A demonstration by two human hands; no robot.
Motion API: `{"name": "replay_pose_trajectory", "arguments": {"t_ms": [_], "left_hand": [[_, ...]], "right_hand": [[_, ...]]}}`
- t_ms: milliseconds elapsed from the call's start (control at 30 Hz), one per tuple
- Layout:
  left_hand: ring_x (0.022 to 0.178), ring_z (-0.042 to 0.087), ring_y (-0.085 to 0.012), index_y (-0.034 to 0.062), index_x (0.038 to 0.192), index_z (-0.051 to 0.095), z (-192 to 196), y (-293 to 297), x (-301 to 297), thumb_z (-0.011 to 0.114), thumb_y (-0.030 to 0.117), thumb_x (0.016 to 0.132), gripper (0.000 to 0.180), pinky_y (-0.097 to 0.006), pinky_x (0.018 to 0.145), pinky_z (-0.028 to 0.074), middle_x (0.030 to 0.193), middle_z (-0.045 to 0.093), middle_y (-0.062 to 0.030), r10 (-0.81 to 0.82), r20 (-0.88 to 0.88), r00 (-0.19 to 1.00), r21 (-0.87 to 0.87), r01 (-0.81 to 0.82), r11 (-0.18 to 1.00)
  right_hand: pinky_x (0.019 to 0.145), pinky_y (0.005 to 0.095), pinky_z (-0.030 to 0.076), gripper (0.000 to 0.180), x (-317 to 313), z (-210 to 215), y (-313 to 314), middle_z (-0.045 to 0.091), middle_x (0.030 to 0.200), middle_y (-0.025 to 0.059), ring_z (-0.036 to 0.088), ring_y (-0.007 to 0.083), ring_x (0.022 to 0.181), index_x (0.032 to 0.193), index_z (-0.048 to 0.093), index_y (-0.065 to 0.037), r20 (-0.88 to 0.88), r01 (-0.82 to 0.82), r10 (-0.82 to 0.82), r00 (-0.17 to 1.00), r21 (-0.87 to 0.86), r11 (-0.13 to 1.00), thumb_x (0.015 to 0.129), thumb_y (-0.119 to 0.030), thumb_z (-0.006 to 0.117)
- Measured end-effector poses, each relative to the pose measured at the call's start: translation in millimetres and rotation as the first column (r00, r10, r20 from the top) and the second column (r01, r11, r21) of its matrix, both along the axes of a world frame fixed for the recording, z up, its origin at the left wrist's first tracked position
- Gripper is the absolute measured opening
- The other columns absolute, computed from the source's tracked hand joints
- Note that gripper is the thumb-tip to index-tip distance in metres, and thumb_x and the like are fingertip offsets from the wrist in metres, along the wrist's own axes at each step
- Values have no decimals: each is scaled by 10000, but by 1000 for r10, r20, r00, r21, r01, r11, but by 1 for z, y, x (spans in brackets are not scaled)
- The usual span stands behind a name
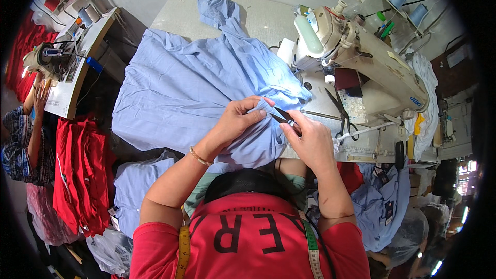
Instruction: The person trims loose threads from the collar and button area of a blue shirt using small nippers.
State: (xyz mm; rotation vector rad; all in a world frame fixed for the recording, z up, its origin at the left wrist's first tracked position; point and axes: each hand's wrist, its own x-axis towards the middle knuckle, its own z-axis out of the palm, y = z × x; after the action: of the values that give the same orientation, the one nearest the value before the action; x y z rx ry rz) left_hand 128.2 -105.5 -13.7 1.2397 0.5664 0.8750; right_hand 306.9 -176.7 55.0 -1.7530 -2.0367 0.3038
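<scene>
A light blue garment [191,82] lies spread over the sewing table [268,18] and hangs down toward me. My left hand [235,121] pinches a bunched fold of this blue cloth at about the table's front edge. My right hand [310,142] holds small black thread snips [281,116], whose points touch the fold right beside my left fingers. A gold bangle sits on my left wrist. A measuring tape hangs around my neck over a red shirt.
A cream sewing machine [361,54] stands at the right with black scissors [343,116] on its bed. Blue garments [382,206] are piled at lower right and lower left. Red cloth [77,170] hangs at left, where another person sits at a second machine [51,59].
</scene>
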Motion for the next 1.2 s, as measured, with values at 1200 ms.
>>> {"name": "replay_pose_trajectory", "arguments": {"t_ms": [1200], "left_hand": [[763, 571, -46, -13, 983, 637, 2, -2, -7, 551, 61, 868, 162, -191, 702, 463, 880, 641, -17, 1, 253, 967, -420, 109, 901]], "right_hand": [[540, 372, 424, 261, -7, -52, 8, 617, 714, 102, 575, 276, 576, 997, 590, -44, -214, -2, 61, 975, 265, 964, 801, -207, 650]]}}
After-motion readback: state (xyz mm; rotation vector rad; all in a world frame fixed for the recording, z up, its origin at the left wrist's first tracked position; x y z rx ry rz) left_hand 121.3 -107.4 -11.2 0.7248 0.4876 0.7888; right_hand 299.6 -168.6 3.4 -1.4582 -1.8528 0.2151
